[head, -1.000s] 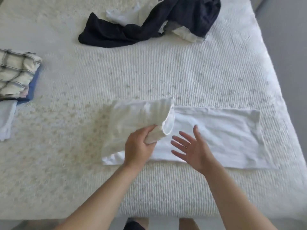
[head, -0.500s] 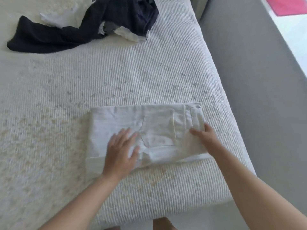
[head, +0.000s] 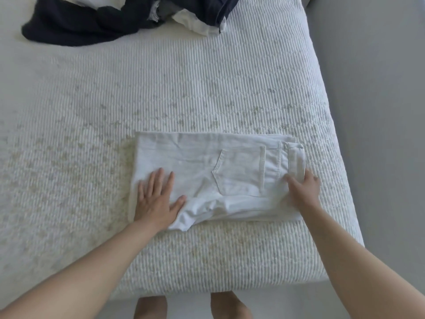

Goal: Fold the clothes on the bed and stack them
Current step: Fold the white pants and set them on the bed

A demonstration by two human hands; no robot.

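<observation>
Left hand (head: pixel 156 199): flat, palm down, fingers straight and slightly spread, pressing on the near left part of the folded white trousers (head: pixel 213 176). Holds nothing. Thumb points right along the cloth.

Right hand (head: pixel 302 192): on the right end of the trousers, at the waistband. Blurred; fingers seem bent over the cloth edge, but whether they pinch it or only press it I cannot tell.

Trousers: folded into a wide rectangle, lying between the two hands on the near right part of the bed (head: pixel 184 93). A back pocket (head: pixel 240 171) faces up, between the hands and nearer the right one. The near edge is uneven: a lower layer bulges out at the front left, just beside the left thumb. How many layers lie underneath is hidden. The far edge is straight.

Bed: ribbed white cover, its near edge and right edge both in view. The trousers sit close to the near right corner.

Far end of the bed: a loose heap of dark navy clothing (head: pixel 87 26) mixed with white pieces (head: pixel 195 21), well apart from the hands. Cut off by the top of the frame; separate garments cannot be told apart.

Below the bed edge: the person's two bare legs (head: pixel 230 307), cut off at the bottom. Both forearms run in from the bottom corners.

Right of the bed: a plain grey floor (head: pixel 379 111).
</observation>
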